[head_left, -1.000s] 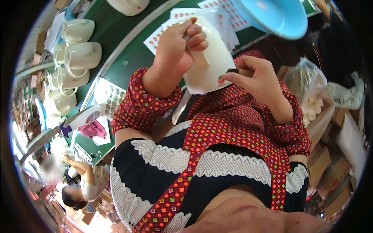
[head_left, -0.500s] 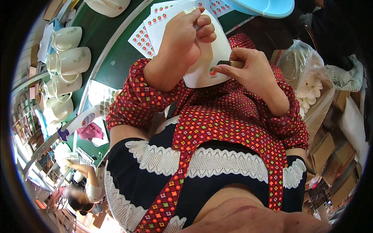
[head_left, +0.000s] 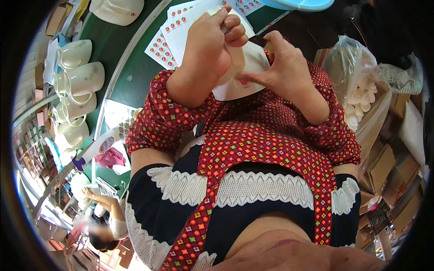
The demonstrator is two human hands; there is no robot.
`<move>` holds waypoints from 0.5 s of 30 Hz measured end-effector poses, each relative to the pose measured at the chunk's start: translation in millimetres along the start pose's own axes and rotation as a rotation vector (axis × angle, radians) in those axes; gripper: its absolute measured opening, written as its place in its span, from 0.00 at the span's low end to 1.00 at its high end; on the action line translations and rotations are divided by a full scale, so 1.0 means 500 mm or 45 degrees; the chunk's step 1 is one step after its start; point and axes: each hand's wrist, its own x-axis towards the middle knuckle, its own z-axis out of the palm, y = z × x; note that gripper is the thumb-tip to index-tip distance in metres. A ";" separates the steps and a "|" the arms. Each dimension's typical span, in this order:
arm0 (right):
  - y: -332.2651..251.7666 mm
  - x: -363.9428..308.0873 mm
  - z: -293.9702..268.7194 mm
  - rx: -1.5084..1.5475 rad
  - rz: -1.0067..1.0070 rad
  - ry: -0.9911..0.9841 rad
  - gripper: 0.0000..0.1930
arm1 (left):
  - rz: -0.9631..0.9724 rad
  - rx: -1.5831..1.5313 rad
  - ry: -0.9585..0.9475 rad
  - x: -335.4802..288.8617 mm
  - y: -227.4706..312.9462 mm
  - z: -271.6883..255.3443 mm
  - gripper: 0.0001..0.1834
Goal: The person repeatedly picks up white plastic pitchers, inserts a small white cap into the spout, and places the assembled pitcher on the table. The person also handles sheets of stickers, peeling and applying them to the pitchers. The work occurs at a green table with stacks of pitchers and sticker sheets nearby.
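A glossy white ceramic vessel is held tilted above my lap. My left hand is closed on its upper part, apparently the handle, which the fingers mostly hide. Low on its side sits a small red round decal with tiny print beneath. My right hand has its thumb on the decal, its fingers raised and curled near the vessel's right edge. A sliver of a tan-handled tool shows by those fingers; the rest is hidden.
Sheets of round red-green decals lie on the green table. White mugs line its left side, beside a pink cloth. A blue basin stands ahead; a plastic bag of white pieces is at right. Another person works lower left.
My right hand has lifted its fingers and turned, its thumb now on the decal. The tool's dark end, visible before, is hidden. My left hand keeps its grip.
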 end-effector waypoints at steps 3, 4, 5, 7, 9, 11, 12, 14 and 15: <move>-0.005 -0.030 0.004 0.129 0.136 -0.081 0.51 | -0.038 -0.002 -0.009 0.012 -0.004 0.000 0.07; -0.003 -0.040 0.007 0.169 0.187 -0.077 0.51 | -0.063 0.000 -0.016 0.019 -0.004 -0.001 0.07; 0.007 -0.050 0.003 0.274 0.280 -0.143 0.55 | -0.091 0.027 -0.017 0.028 -0.009 -0.003 0.07; 0.034 -0.077 0.009 0.373 0.267 -0.173 0.54 | -0.138 0.040 -0.127 0.049 -0.010 -0.054 0.07; 0.057 -0.118 0.012 0.569 0.304 -0.186 0.53 | -0.207 0.007 -0.237 0.045 0.008 -0.084 0.13; 0.091 -0.173 -0.007 0.684 0.343 -0.053 0.42 | -0.267 -0.024 -0.221 0.022 0.020 -0.076 0.16; 0.101 -0.193 -0.028 0.703 0.403 0.009 0.37 | -0.331 -0.109 -0.382 0.021 0.027 -0.080 0.17; 0.156 -0.251 -0.042 0.545 0.600 0.348 0.21 | -0.310 0.018 -0.380 -0.009 0.035 -0.050 0.16; 0.187 -0.276 -0.058 0.495 0.735 0.501 0.14 | -0.285 0.130 -0.479 -0.026 0.038 -0.040 0.15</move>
